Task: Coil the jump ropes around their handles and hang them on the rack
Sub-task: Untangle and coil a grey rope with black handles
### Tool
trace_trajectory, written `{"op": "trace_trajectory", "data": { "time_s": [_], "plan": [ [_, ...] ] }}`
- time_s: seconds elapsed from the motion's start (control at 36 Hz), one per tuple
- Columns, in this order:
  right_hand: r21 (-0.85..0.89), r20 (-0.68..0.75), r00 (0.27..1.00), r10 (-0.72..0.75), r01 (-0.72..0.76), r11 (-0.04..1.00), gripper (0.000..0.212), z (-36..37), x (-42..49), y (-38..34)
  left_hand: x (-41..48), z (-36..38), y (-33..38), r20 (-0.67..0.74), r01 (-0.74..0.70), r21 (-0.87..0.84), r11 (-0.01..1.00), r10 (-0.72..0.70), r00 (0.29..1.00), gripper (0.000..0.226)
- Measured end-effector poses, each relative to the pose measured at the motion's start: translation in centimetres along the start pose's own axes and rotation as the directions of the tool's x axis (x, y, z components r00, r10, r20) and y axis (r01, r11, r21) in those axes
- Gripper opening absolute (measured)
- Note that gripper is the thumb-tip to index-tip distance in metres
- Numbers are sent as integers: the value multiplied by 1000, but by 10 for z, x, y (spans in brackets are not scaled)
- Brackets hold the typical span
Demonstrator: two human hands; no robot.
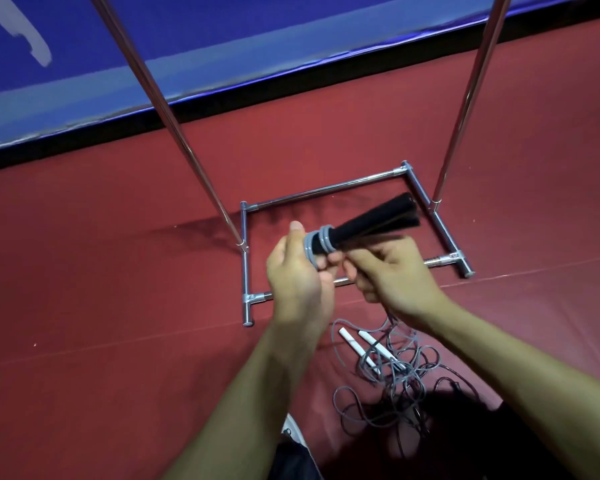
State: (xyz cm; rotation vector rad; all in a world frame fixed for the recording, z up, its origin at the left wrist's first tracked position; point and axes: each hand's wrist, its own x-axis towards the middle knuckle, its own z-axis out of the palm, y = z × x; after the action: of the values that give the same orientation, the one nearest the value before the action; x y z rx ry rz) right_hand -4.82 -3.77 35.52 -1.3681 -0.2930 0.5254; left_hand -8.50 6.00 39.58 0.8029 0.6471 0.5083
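Rack [326, 194] uprights ran off the top edge, black handles' [371, 216] far ends were motion-blurred, fingertips of the right hand [395, 271] were tucked out of sight, tangled rope [395, 375] faded into dark shadow.

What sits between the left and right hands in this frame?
In the head view, the left hand and right hand meet at the end of the black handles wound with grey rope; no bare gap.

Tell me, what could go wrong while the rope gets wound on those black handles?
The few grey rope coils on the two black foam handles sit near the end by the left hand; they could slip off and unwind. The loose rope under the right hand drops into the tangled grey pile, so it may snag.
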Motion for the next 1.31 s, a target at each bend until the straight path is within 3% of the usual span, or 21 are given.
{"op": "trace_trajectory", "data": {
  "time_s": [0.08, 0.17, 0.31, 0.42, 0.5, 0.56, 0.67, 0.75, 0.89, 1.0, 1.06, 1.14, 1.22, 1.31],
  "plan": [
    [-271, 96, 995, -26, 52, 961, 27, 9, -9, 2, 21, -4, 7, -134, -72, -16, 997, 69, 989, 29],
    [-422, 89, 994, -59, 91, 902, 15, 15, -11, -1, 38, -14, 9, -190, -154, 77, 985, 166, 968, 31],
    [-383, 43, 986, 160, -132, 914, 25, 14, -4, -3, 45, -23, 3, -81, -391, 425, 816, 465, 882, 34],
    [-471, -22, 995, 97, -96, 877, 8, 12, -3, -1, 43, -25, 2, -53, -403, 462, 790, 478, 877, 34],
    [-565, 27, 1000, 12, 5, 825, 25, 7, -5, -4, 41, -24, 2, -48, -405, 469, 785, 481, 876, 32],
    [-633, 17, 997, -70, 65, 772, 20, 8, -9, -7, 41, -23, 3, -47, -404, 479, 779, 483, 875, 32],
    [-628, -76, 993, -85, 18, 778, 14, 9, -10, -5, 43, -21, 3, -35, -426, 513, 745, 514, 857, 32],
    [-477, -74, 997, 33, -65, 877, 25, 13, -9, -4, 48, -27, 4, 6, -472, 584, 660, 578, 816, 31],
    [-242, -42, 957, 286, -288, 927, 37, 17, -10, -15, 47, -37, 6, 249, -602, 713, 360, 672, 698, 28],
    [-222, -61, 962, 265, -272, 936, 16, 10, -8, -25, 41, -44, 7, 420, -656, 734, 176, 641, 643, 23],
    [-417, -41, 981, 189, -189, 889, 21, 2, -8, -29, 40, -48, 7, 492, -684, 723, 95, 623, 608, 24],
    [-760, 62, 996, 62, 7, 650, 15, -6, -10, -32, 37, -54, 9, 593, -715, 699, -1, 558, 580, 25],
    [-856, 195, 981, 5, 168, 488, 10, -13, -8, -33, 36, -59, 13, 675, -744, 668, -29, 446, 588, 25],
    [-852, 334, 942, 26, 290, 435, 9, -23, -2, -35, 33, -61, 21, 703, -756, 655, 20, 350, 619, 26]
  ]
}}
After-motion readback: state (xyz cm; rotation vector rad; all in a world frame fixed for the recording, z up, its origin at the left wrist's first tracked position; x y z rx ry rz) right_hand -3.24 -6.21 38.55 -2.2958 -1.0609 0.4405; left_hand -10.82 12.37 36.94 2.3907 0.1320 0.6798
